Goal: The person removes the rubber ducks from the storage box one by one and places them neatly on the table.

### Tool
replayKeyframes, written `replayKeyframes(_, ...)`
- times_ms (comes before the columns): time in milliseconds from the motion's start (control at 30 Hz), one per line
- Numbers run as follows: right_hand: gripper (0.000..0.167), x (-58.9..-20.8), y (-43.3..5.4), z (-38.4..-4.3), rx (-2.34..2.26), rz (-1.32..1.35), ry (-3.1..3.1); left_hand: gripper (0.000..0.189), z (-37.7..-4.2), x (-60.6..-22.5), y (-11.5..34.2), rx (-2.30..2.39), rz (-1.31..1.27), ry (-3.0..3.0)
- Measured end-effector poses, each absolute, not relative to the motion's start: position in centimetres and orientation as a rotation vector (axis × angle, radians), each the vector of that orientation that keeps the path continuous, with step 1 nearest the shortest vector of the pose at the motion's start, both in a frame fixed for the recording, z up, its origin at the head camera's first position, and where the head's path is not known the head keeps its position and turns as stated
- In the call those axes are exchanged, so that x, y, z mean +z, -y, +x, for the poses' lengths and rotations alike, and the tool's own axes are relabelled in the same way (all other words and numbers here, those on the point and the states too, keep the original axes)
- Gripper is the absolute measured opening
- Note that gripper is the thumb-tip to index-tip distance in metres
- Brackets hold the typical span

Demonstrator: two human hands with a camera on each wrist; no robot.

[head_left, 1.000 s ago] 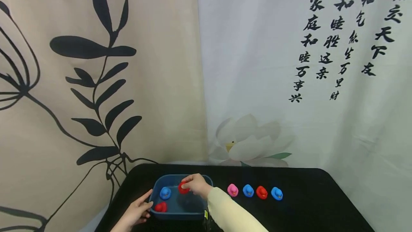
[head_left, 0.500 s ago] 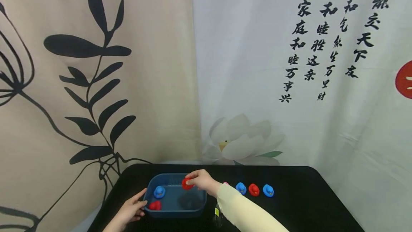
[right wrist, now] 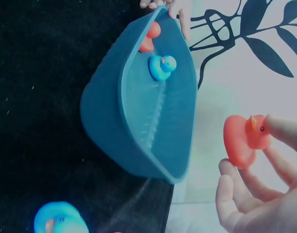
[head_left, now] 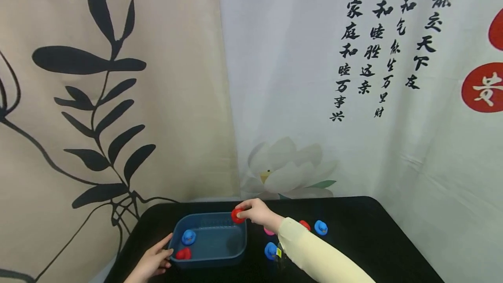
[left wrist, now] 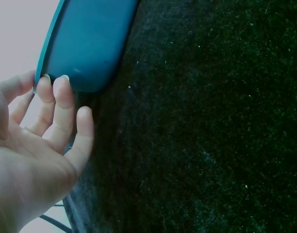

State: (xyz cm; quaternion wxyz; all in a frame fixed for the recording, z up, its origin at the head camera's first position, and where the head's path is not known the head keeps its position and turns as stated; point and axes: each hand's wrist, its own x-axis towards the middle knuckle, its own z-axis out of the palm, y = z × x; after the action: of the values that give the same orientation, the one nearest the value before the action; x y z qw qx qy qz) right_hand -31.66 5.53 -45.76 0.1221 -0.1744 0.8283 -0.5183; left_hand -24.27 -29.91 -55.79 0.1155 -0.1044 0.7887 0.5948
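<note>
In the head view my right hand (head_left: 257, 211) pinches a red rubber duck (head_left: 237, 215) over the far right corner of a blue plastic bin (head_left: 212, 260). The right wrist view shows that duck (right wrist: 240, 141) between thumb and fingertips, beyond the bin's rim. Inside the bin, toward its left end, sit a blue duck (head_left: 188, 237) and another red duck (head_left: 183, 253). My left hand (head_left: 152, 259) holds the bin's left end. Seen from the left wrist, the fingers of that hand (left wrist: 46, 126) grip the bin's edge (left wrist: 90, 53).
Right of the bin, on the black table (head_left: 377, 248), lie a blue duck (head_left: 271, 251), a partly hidden pink duck (head_left: 269, 231), a red duck (head_left: 304, 225) and another blue duck (head_left: 321, 227). My right sleeve (head_left: 314, 250) crosses in front of them. A printed curtain (head_left: 188, 99) hangs behind.
My right hand has carried the red duck up and rightward, from over the bin's middle to its far right corner. A blue duck nearer me has come into sight. The head view has turned right.
</note>
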Motion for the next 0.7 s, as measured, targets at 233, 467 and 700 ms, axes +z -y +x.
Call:
replayKeyframes(233, 0.025, -45.4, -7.9, -31.2, -1.486, -0.535, -2.46, 0.065, -24.4, -56.0, 29.9, 1.726, -0.347, -2.329)
replayKeyframes(467, 0.025, -45.1, -10.6, -30.5, -1.478, -0.53, -2.494, 0.063, -24.3, -56.0, 29.5, 1.716, -0.365, -2.351)
replayKeyframes(700, 0.027, -45.8, -12.9, -30.1, -1.492, -0.501, -2.479, 0.065, -24.4, -56.1, 29.5, 1.707, -0.379, -2.335)
